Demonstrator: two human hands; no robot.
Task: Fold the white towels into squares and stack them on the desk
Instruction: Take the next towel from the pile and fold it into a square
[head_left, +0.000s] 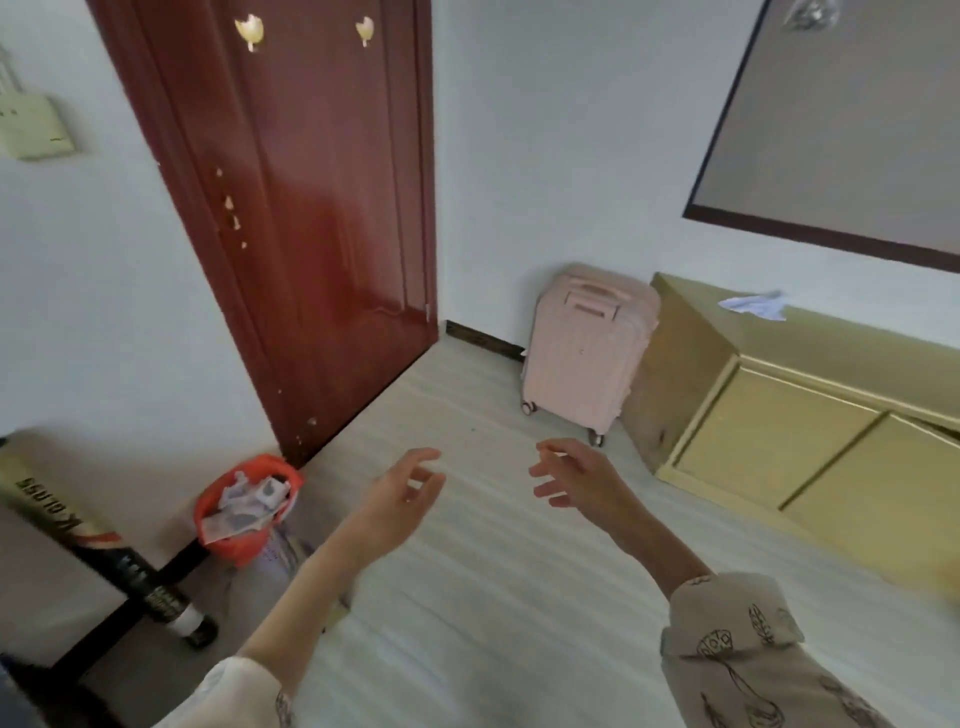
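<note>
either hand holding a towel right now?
No. The left hand and the right hand both hang over the floor with loosely spread fingers and nothing in them.

Left hand (402, 493) and right hand (582, 478) raised forward, fingers loosely curled, holding nothing, apart.

A dark red door (311, 208) stands far left; an orange bin (244, 512) below it; a pink suitcase (584, 353) beside a yellow cabinet (779, 431) right.
</note>
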